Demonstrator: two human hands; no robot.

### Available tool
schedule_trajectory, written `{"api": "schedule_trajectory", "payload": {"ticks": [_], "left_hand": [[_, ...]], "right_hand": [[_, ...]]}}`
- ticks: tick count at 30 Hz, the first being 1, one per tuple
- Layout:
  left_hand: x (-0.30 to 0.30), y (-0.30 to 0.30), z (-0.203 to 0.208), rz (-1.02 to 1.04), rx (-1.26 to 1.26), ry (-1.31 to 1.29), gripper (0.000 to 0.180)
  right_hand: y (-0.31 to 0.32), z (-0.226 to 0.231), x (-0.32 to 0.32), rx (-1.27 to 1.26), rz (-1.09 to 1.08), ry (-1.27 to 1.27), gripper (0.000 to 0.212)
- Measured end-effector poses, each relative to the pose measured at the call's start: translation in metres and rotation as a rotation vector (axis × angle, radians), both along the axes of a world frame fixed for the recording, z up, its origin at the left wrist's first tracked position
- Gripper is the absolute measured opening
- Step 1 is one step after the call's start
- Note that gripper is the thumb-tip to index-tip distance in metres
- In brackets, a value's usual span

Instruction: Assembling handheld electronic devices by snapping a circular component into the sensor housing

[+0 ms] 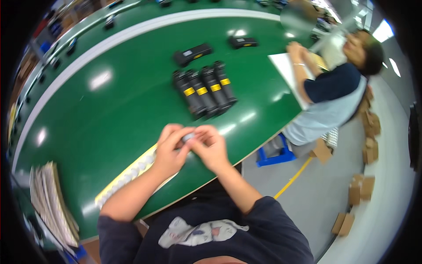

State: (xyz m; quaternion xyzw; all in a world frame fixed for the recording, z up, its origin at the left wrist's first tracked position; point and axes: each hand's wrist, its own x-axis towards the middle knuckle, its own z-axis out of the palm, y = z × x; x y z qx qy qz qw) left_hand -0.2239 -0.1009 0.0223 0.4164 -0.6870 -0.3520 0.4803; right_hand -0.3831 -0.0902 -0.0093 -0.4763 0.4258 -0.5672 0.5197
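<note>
My left hand [170, 149] and my right hand [211, 147] meet over the near part of the green table. Between their fingertips they pinch a small grey rounded piece [188, 137], partly covered by the fingers; its exact kind I cannot make out. Under my left forearm lies a yellow-edged strip [107, 190] carrying a row of pale round pieces [129, 176]. Beyond my hands, several black tube-shaped devices [206, 91] with yellow labels lie side by side.
Two more black devices [193, 54] [243, 42] lie farther back on the green table [123, 114]. A stack of flat sheets [53, 202] sits at the left edge. Another person [336, 88] sits at the right, by a blue stool [277, 154]. Cardboard boxes [362, 189] line the wall.
</note>
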Motion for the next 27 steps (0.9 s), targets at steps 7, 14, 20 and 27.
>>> {"api": "schedule_trajectory", "payload": {"ticks": [7,14,20,27], "left_hand": [[0.030,-0.024,0.005,0.065,0.214,0.148,0.059],[0.104,-0.180,-0.016,0.440,-0.154,-0.673,0.060],[0.056,-0.242,-0.023,0.518,0.140,-0.938,0.091],[0.044,-0.259,-0.011,0.349,0.093,-0.849,0.080]], "right_hand": [[-0.001,-0.014,0.003,0.068,0.038,-0.265,0.021],[-0.003,0.008,0.013,0.001,0.107,0.146,0.018],[-0.005,0.010,0.024,-0.134,-0.001,0.325,0.020],[0.005,0.011,0.009,-0.056,-0.092,0.287,0.022]]}}
